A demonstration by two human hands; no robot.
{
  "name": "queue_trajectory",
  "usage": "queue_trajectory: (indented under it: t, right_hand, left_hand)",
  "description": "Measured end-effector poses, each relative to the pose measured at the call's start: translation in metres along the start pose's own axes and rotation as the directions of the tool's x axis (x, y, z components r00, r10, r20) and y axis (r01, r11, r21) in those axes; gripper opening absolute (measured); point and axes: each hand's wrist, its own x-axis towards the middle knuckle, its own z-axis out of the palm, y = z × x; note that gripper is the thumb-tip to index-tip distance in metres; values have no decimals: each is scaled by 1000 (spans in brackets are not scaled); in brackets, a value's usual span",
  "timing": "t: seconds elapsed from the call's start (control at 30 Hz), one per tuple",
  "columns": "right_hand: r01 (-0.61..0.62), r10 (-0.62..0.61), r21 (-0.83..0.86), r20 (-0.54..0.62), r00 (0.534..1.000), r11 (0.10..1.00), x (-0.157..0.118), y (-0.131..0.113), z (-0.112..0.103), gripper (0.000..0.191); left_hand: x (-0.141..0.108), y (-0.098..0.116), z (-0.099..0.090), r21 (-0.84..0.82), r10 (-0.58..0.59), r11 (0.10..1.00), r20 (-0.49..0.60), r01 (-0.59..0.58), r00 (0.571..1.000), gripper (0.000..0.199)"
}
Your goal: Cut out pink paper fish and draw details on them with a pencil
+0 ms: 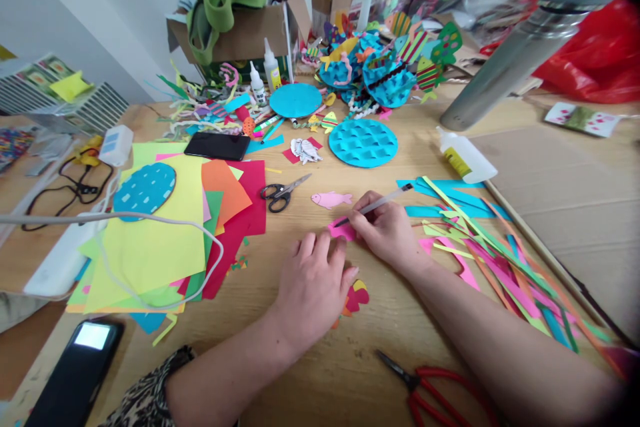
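My right hand (383, 227) is closed around a pen (383, 203) with a clear barrel and a black cap end. The pen's tip meets a small bright pink piece of paper (342, 229) on the table. My left hand (317, 280) lies flat with its fingers stretched out, fingertips at the near edge of that pink piece. Just beyond sits a light pink paper fish (332, 199) with drawn lines. To its left are small black-handled scissors (285, 193). Red and yellow paper cutouts (358, 297) lie beside my left thumb, partly hidden by the hand.
Coloured paper sheets (165, 260) are stacked at left under a white cable (220, 253). Paper strips (505, 253) spread at right near a glue bottle (467, 157) and a steel flask (515, 47). Red-handled scissors (425, 387) lie in front. Blue discs (363, 143) and paper fish stand behind.
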Motion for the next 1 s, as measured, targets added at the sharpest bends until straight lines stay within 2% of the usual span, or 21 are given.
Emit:
queue_trajectory:
  t: [1.0]
  right_hand:
    - [-15, 15, 15, 6, 1000, 1000, 1, 0, 0, 10]
  left_hand:
    - [1, 0, -2, 9, 1, 1000, -4, -1, 1000, 37]
